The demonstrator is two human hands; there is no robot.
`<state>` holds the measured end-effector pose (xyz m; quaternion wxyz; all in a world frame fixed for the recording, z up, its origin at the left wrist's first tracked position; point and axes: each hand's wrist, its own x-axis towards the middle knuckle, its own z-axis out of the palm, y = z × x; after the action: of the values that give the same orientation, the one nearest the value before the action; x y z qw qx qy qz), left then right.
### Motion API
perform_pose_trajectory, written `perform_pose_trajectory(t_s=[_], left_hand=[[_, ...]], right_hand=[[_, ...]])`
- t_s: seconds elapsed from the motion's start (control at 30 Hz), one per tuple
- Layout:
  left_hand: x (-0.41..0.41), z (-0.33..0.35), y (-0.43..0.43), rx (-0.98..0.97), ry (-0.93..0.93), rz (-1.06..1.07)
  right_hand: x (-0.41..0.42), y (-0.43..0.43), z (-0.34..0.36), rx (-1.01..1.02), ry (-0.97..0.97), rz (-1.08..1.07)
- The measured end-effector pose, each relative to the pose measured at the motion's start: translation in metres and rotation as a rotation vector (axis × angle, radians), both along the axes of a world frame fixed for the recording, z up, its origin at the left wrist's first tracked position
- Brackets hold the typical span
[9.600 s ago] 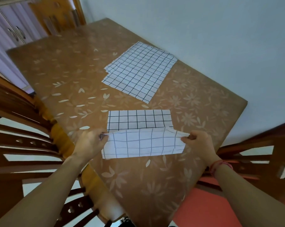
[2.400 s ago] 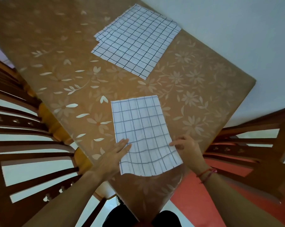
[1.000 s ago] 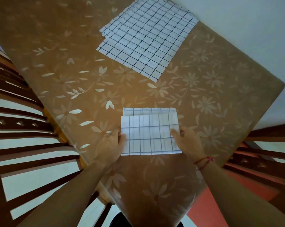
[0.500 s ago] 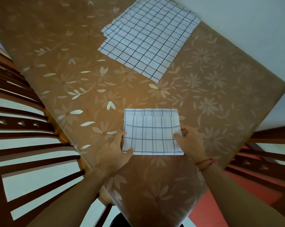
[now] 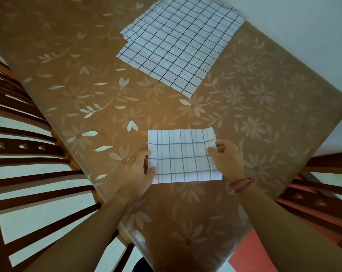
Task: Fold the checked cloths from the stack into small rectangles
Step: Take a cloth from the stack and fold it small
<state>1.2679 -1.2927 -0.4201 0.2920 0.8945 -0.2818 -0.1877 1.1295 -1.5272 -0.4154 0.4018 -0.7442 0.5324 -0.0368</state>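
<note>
Near the front of the table [image 5: 185, 222], a folded cloth [image 5: 182, 156] is held flat between two hands. Its left edge is pinched by the left hand [image 5: 136, 171], with the thumb laid on top. Its right edge is pinched by the right hand [image 5: 228, 159], and a small white corner is seen curled up between those fingers. The hands are set apart, one at each side of the cloth. A red thread [image 5: 241, 183] is worn on the right wrist.

The cloth looks thin, light and soft. It is bent where it is lifted, so it would likely flop if it were held at one spot only. Nothing in it can be broken, so only a light pinch is needed. It is best taken by two corners or two edges at once, so that the layers are not pulled out of line. At its far right corner the layers are seen to stick out a little. The table cover looks shiny, so the cloth may slide when it is pushed. Each fold should be pressed flat with straight fingers.

Farther back, well apart from the folded cloth, the stack [image 5: 180, 44] is laid flat by the wall [image 5: 303, 26]. Stepped edges are seen at its left side, so more than one cloth is thought to be left there. Wooden chairs [image 5: 28, 154] are placed at both sides of the table.
</note>
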Motion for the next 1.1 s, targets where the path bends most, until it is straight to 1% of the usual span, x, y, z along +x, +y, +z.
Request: perform_pose_trajectory(t_s=[0.07, 0.13, 0.23, 0.3, 0.33, 0.4, 0.43, 0.5, 0.57, 0.67, 0.87, 1.1], left_hand=[[0.001, -0.002, 0.001, 0.0, -0.044, -0.017], [-0.001, -0.001, 0.002, -0.008, -0.153, -0.056], [-0.012, 0.006, 0.003, -0.058, -0.313, -0.207], [-0.026, 0.005, 0.008, -0.072, -0.315, -0.347], [-0.036, 0.003, 0.011, -0.056, -0.298, -0.424], [-0.054, -0.003, 0.018, -0.002, -0.32, -0.557], [-0.062, -0.004, 0.02, 0.029, -0.344, -0.59], [-0.074, -0.005, 0.023, 0.098, -0.387, -0.605], [-0.08, -0.006, 0.024, 0.131, -0.42, -0.602], [-0.084, -0.012, 0.024, 0.13, -0.397, -0.624], [-0.085, -0.016, 0.022, 0.193, -0.353, -0.634], [-0.082, -0.022, 0.029, 0.231, -0.354, -0.592]], right_hand=[[0.0, 0.0, 0.004, -0.024, 0.019, 0.009], [-0.003, 0.001, 0.006, -0.052, 0.041, 0.021], [-0.009, 0.007, 0.006, -0.123, 0.079, 0.041], [-0.014, 0.014, 0.005, -0.189, 0.109, 0.086], [-0.017, 0.022, 0.005, -0.236, 0.103, 0.134], [-0.028, 0.042, 0.005, -0.414, 0.037, 0.301], [-0.034, 0.055, 0.004, -0.507, 0.009, 0.397], [-0.047, 0.08, -0.002, -0.606, -0.004, 0.58], [-0.058, 0.101, -0.007, -0.618, 0.026, 0.727], [-0.066, 0.119, -0.012, -0.61, 0.082, 0.872], [-0.067, 0.127, -0.021, -0.572, 0.203, 0.91], [-0.063, 0.132, -0.014, -0.583, 0.259, 0.884]])
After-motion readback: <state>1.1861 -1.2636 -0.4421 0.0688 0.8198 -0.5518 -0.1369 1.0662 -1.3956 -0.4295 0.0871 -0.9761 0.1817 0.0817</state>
